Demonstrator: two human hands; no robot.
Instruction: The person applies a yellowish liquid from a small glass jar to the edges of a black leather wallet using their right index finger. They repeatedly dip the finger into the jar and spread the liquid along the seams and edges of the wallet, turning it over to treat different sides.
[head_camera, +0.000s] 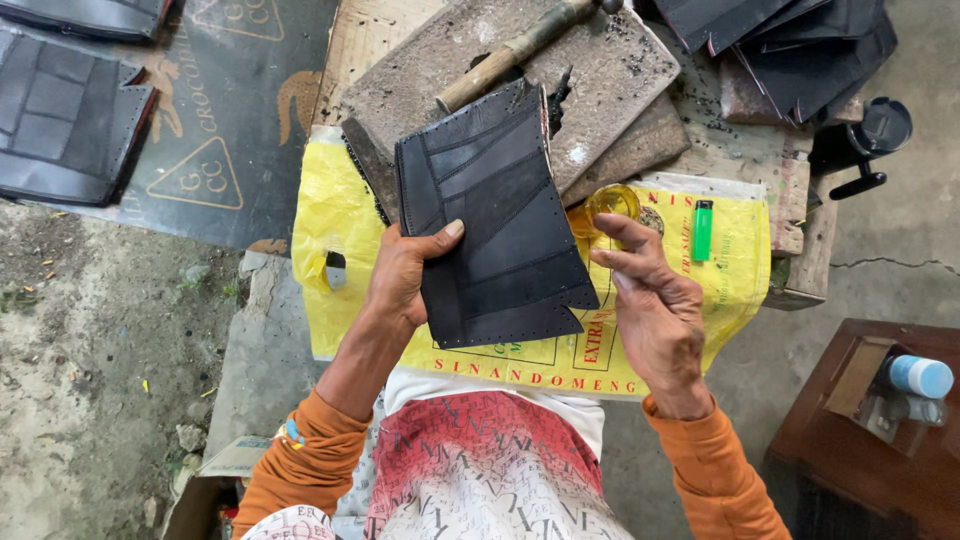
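orange long sleeves, red-white lettered garment.

View: head camera, single; no second view, so no shared ground between views.
Position: worn on the person's head, above the lap and the work surface.
Facing: steeply downward and slightly forward; the person's patterned shirt (480, 470) fills the lower centre of the frame, the forearms rise from the lower edge.
Range: close; left hand (405, 275) and right hand (655, 305) sit mid-frame at arm's reach, the black stitched leather piece (495, 215) at centre.
Coverage: yellow sack (330, 210) across the middle, worn board (600, 70) at upper centre, bare ground at left, wooden stand (850, 430) at lower right.
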